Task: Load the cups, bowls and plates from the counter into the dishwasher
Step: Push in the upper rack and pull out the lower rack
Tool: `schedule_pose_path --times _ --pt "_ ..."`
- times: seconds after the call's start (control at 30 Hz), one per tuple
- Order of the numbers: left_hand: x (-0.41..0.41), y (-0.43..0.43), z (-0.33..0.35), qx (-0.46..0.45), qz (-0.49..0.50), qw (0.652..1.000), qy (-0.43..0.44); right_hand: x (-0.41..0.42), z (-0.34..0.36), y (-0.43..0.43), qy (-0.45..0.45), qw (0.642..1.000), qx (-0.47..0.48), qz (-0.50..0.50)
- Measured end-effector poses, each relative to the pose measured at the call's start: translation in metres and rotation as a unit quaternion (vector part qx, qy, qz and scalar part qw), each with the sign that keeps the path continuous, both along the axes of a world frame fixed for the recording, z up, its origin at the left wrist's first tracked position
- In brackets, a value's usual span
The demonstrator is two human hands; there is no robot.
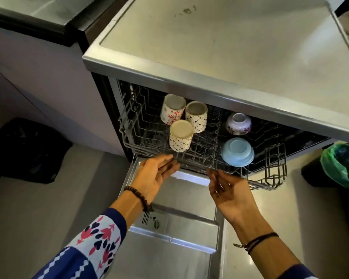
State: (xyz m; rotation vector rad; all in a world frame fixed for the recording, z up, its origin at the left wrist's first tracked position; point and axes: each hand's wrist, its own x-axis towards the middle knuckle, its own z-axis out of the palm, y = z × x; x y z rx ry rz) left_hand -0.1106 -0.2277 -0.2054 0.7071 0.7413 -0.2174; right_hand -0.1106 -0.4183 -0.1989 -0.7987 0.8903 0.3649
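Note:
The dishwasher's upper wire rack (129,135) stands partly pulled out under the steel counter (220,49). Three patterned cups sit upside down in its left half: one with red flowers (172,109), one behind it to the right (196,117), one nearest me (180,136). On the right, a floral white bowl (238,123) and a light blue bowl (237,152) lie inverted. My left hand (155,174) touches the rack's front edge with straight fingers. My right hand (228,190) reaches the front edge below the blue bowl, fingers relaxed.
The open dishwasher door (169,238) lies flat below my arms. A black bag (26,150) sits on the floor at left. A bin with a green liner (340,166) stands at right. A dark appliance top (38,15) is at the upper left.

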Motion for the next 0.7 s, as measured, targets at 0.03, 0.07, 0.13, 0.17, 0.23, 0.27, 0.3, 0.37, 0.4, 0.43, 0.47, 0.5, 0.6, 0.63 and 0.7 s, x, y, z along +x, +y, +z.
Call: schedule_pose_path --times 0.03,0.07,0.13,0.17,0.23,0.27,0.3,0.37,0.4,0.43,0.47,0.5,0.6,0.63,0.7 --pt "0.004 -0.001 0.000 0.002 0.002 1.000 -0.002 0.003 -0.001 0.000 -0.007 1.000 0.001 0.001" --pt "0.007 -0.001 0.000 0.005 0.002 1.000 -0.005 0.006 -0.003 0.000 -0.015 1.000 0.001 0.003" --pt "0.014 0.000 -0.001 0.007 0.002 1.000 -0.019 0.013 -0.005 0.000 -0.028 1.000 -0.009 0.006" --pt "0.017 0.000 -0.001 0.007 0.000 1.000 -0.027 0.017 -0.006 -0.001 -0.030 0.999 -0.019 0.007" --pt "0.024 0.002 -0.002 0.009 -0.004 0.999 -0.041 0.025 -0.007 -0.002 -0.031 0.999 -0.039 0.012" --pt "0.029 0.004 -0.004 0.010 -0.006 0.999 -0.045 0.029 -0.007 -0.002 -0.033 0.998 -0.044 0.016" --pt "0.033 0.004 -0.005 0.010 -0.006 0.999 -0.047 0.033 -0.006 -0.002 -0.034 0.998 -0.046 0.017" --pt "0.042 0.004 -0.007 0.005 0.000 0.999 -0.044 0.041 -0.007 0.000 -0.041 0.998 -0.047 0.014" --pt "0.046 0.003 -0.008 0.001 0.004 0.999 -0.047 0.046 -0.006 0.000 -0.051 0.997 -0.049 0.017" --pt "0.050 0.002 -0.008 -0.004 0.005 0.998 -0.054 0.050 -0.006 -0.001 -0.063 0.996 -0.051 0.023" --pt "0.054 0.000 -0.009 -0.007 0.005 0.998 -0.066 0.055 -0.006 -0.001 -0.077 0.995 -0.053 0.030" --pt "0.059 -0.001 -0.009 -0.008 0.006 0.997 -0.080 0.060 -0.007 -0.003 -0.093 0.994 -0.053 0.034" --pt "0.076 -0.006 -0.010 -0.009 0.010 0.994 -0.107 0.076 -0.013 -0.007 -0.148 0.985 -0.070 0.051" --pt "0.082 -0.007 -0.010 -0.009 0.010 0.994 -0.110 0.080 -0.015 -0.007 -0.162 0.982 -0.081 0.054" --pt "0.090 -0.008 -0.011 -0.005 0.006 0.994 -0.113 0.085 -0.018 -0.006 -0.171 0.978 -0.107 0.056"
